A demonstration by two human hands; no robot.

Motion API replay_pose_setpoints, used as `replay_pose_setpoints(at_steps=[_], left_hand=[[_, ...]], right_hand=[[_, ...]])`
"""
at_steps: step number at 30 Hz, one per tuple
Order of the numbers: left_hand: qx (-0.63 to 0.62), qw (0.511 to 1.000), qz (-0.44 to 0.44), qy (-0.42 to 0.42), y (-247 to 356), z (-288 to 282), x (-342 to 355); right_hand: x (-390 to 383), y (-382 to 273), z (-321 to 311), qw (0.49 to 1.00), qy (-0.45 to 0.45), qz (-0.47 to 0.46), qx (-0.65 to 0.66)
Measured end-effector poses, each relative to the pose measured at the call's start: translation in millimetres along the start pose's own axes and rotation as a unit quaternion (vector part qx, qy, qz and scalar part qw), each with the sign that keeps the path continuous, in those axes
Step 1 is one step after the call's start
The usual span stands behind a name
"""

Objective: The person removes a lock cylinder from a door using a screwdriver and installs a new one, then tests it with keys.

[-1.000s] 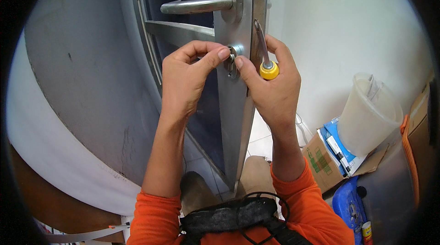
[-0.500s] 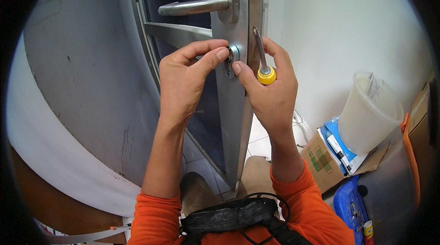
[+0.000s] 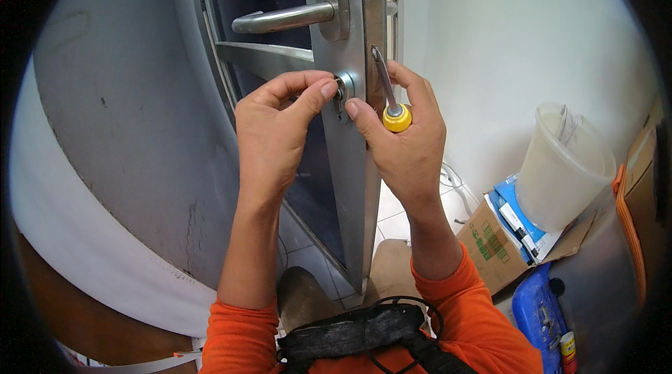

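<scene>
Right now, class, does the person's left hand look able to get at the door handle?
Likely yes: the door handle juts out just above the left hand, with nothing visible between them. That hand is busy at the lock fitting, so it would need to come away first.

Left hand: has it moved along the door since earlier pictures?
No, not noticeably: judged by the lever handle, the left hand stays at the lock cylinder.

Green printing [image 3: 492, 242] on 1 cardboard box [image 3: 500, 274], too small to read; markings on yellow-red can [image 3: 568, 351] likewise illegible.
</scene>
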State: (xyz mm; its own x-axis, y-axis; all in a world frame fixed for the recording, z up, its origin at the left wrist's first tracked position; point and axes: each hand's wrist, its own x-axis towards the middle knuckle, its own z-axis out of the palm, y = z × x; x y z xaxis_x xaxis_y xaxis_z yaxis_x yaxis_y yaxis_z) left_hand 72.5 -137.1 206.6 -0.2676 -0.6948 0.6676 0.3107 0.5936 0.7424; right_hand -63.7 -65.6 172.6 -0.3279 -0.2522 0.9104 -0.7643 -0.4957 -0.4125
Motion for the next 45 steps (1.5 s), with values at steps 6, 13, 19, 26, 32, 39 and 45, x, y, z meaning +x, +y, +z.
replay_pose_setpoints(at_steps=[6,13,19,26,32,39,45], left_hand=[[0.032,0.995,0.093,-0.014,-9,0,5],[-0.005,0.999,0.016,-0.03,-10,-6,9],[-0.003,1.0,-0.015,-0.006,-3,-1,3],[-0.008,0.998,0.055,-0.022,-10,-1,5],[-0.028,1.0,0.006,0.004,-8,0,2],[0.054,0.994,0.081,-0.041,-14,-5,9],[-0.034,0.996,0.078,0.014,-11,-8,1]], right_hand=[[1,0,0,1.0,0.005,0.002,0.0],[1,-1,1,1.0,0.008,0.005,-0.003],[1,0,1,1.0,0.009,0.003,-0.007],[0,-3,3,0.999,0.009,0.039,0.025],[-1,-1,4,0.999,0.019,0.031,0.031],[-1,0,5,0.999,0.02,0.029,0.04],[-2,3,5,0.994,0.108,-0.028,0.001]])
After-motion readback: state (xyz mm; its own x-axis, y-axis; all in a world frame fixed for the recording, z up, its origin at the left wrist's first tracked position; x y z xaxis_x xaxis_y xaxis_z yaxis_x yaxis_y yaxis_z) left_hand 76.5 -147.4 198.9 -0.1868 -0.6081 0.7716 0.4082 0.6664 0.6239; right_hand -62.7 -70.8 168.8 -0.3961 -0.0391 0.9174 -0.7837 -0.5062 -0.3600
